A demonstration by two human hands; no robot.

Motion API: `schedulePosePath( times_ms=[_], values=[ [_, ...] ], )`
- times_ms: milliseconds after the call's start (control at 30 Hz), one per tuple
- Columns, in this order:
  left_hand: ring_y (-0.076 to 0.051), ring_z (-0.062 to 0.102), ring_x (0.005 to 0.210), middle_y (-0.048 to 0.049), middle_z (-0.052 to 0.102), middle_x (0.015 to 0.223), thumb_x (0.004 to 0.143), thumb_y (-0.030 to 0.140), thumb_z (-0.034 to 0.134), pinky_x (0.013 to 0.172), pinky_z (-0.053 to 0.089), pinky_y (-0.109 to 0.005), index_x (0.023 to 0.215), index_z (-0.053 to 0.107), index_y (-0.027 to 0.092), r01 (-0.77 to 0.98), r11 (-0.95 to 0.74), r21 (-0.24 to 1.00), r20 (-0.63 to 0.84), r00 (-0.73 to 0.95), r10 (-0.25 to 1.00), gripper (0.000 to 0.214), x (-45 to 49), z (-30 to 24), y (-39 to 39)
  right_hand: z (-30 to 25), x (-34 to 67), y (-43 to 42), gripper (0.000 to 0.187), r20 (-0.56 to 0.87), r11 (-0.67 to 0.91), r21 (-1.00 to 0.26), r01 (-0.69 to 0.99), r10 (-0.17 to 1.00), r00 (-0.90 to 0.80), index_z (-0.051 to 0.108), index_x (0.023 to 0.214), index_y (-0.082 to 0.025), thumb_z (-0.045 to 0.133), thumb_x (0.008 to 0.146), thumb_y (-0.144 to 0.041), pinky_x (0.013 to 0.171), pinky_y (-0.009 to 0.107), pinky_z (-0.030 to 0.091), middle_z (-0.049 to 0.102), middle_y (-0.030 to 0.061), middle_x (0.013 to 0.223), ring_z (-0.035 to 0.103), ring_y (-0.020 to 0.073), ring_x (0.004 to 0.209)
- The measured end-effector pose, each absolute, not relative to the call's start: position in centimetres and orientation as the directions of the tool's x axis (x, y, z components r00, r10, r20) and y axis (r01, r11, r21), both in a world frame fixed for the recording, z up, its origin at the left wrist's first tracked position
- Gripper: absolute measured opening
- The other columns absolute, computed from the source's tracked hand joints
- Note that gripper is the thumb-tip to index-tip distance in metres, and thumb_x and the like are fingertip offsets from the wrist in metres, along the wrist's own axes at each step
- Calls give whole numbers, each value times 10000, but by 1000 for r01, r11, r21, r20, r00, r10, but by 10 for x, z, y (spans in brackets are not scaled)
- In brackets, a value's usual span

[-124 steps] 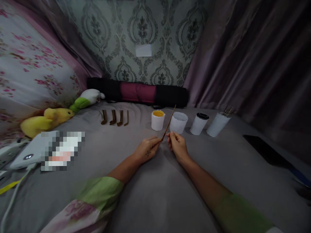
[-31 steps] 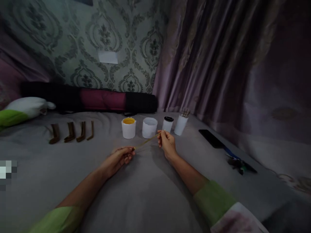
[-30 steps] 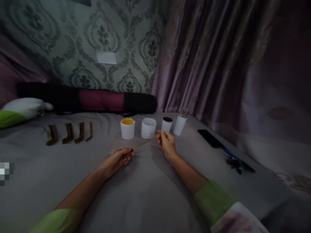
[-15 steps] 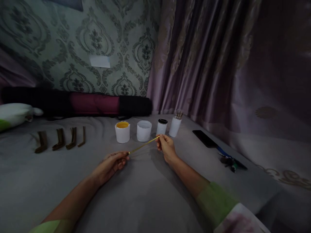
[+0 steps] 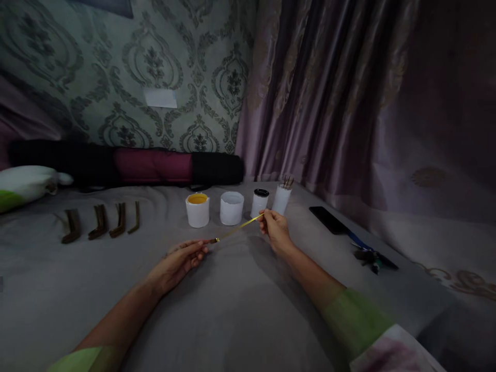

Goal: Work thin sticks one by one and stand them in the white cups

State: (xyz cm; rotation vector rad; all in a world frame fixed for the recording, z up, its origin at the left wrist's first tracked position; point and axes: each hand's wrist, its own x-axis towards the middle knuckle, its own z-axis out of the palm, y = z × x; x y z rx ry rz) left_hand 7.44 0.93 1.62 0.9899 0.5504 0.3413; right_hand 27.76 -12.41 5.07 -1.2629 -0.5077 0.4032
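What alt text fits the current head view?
The left hand and right hand hold a thin yellow-brown strip between them over gray cloth. Four white containers stand beyond, the leftmost yellow inside; bent brown pieces lie to their left.

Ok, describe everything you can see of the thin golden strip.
The thin golden strip looks slender, straight and shiny; its material is unclear. It is brightest toward the right hand, which pinches the upper end, and dimmer midway. The lower end shows a gold glint beside a dark brown part at the fingertips of the left hand. It slants up to the right, seemingly raised above the grey cloth.
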Motion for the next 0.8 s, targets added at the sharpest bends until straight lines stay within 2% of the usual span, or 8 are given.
schedulePosePath(
  times_ms=[167, 333, 633, 800],
  values=[
    [-50, 527, 559, -48, 602, 727, 724, 76, 561, 540, 468, -144, 856, 621, 101, -46, 556, 830, -313, 787, 532, 147, 74, 20, 10, 73, 300, -140, 225, 143, 260, -966, 10, 497, 856, 551, 718, -146, 558, 688, -368, 353, 173, 306, 537, -13, 585, 425, 53, 422],
    [-45, 533, 557, -45, 603, 723, 746, 63, 530, 538, 470, -135, 852, 614, 92, -56, 594, 803, -341, 774, 534, 139, 74, 22, 12, 108, 333, -159, 176, 201, 302, -950, 83, 385, 901, 559, 695, -140, 554, 721, -314, 334, 162, 308, 527, -10, 563, 425, 48, 407],
    [-49, 544, 579, -47, 608, 730, 745, 55, 528, 547, 471, -131, 845, 617, 92, -67, 600, 797, -331, 783, 527, 139, 72, 20, 13, 170, 392, -192, 192, 392, 248, -904, 348, 160, 906, 543, 676, -135, 465, 812, -246, 349, 172, 309, 514, 1, 568, 426, 42, 396],
    [-45, 545, 577, -36, 609, 736, 745, 74, 540, 545, 468, -125, 845, 615, 109, -48, 596, 801, -348, 773, 530, 130, 73, 22, 13, 200, 404, -197, 213, 497, 160, -860, 484, 54, 866, 518, 668, -118, 405, 824, -211, 390, 198, 302, 499, 4, 555, 407, 30, 387]
  ],
)
